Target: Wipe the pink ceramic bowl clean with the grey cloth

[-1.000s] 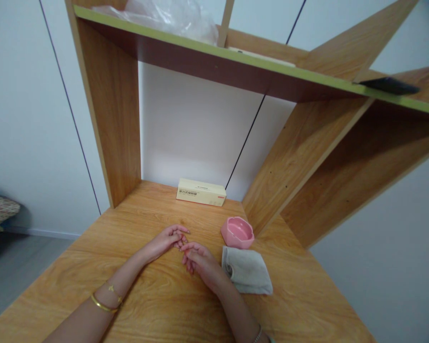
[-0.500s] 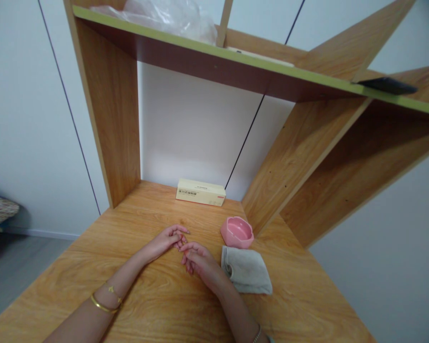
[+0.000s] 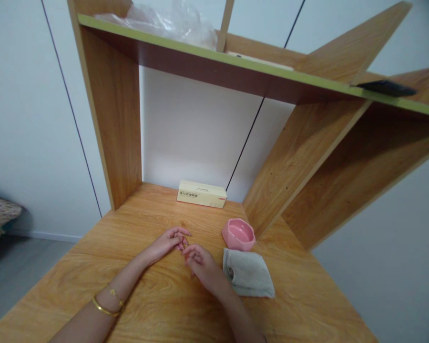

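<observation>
My left hand (image 3: 166,243) lies on the wooden desk (image 3: 157,305), fingers loosely curled and apart, holding nothing. Gold bracelets circle its wrist. My right hand (image 3: 201,266) rests beside it, fingers bent under and touching the desk, also with nothing in it. The fingertips of both hands almost meet. A folded grey cloth (image 3: 248,279) lies just right of my right hand. A pink bowl (image 3: 238,234) stands behind the cloth.
A long yellow box (image 3: 201,194) lies at the back of the desk against the white wall. Wooden side panels (image 3: 114,119) rise left and right. A shelf (image 3: 236,64) overhead carries a crumpled plastic bag (image 3: 171,21) and a dark flat object (image 3: 386,87).
The view has shifted slightly downward. Both hands stay in the same place on the desk.
</observation>
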`<state>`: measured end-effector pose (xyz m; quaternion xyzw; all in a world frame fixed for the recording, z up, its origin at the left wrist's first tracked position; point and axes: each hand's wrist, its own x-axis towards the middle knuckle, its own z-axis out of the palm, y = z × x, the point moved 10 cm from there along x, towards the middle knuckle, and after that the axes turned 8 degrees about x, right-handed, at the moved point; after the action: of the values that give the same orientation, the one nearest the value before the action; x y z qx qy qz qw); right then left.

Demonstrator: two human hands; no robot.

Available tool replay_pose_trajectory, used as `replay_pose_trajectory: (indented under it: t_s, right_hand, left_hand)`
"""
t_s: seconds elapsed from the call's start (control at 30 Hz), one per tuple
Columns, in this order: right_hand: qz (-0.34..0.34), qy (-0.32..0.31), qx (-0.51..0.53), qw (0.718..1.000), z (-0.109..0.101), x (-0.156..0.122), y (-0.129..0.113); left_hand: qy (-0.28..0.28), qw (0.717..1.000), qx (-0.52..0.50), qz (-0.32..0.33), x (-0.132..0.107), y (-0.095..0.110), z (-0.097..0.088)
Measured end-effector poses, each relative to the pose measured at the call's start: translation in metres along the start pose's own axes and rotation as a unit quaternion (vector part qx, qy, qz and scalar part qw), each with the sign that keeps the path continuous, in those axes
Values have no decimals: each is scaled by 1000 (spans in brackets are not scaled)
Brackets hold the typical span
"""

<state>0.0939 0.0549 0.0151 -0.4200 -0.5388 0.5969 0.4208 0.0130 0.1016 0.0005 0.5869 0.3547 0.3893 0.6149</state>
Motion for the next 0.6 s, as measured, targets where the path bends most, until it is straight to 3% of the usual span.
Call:
replay_pose_trajectory:
  t_s: [0.1,0.17,0.2,0.27,0.33,0.43,0.6]
  right_hand:
    - [-95,122,-154,976,-52,-12,-50]
    - [-119,248,-279,920,-104,-26,-85]
    - [-96,297,-347,884,-130,-32,-96]
    - [24,357,-462,812,-178,-40,-99]
    - [95,354,-503,783,-207,-41,-92]
    - [117,321,-504,793,-220,-32,-78]
    - [121,283,-494,813,-212,-13,-69]
  left_hand:
    - [3,1000,10,2,1,-2,0]
    - [5,1000,20,2,2,-3,0]
    - [6,1000,26,2,2,-3,0]
    - [6,999,40,5,2,-2,0]
    - [5,998,57,9,2,0,2]
    - [1,995,96,20,-1,7,5]
    - [5,981,190,34,-7,20,13]
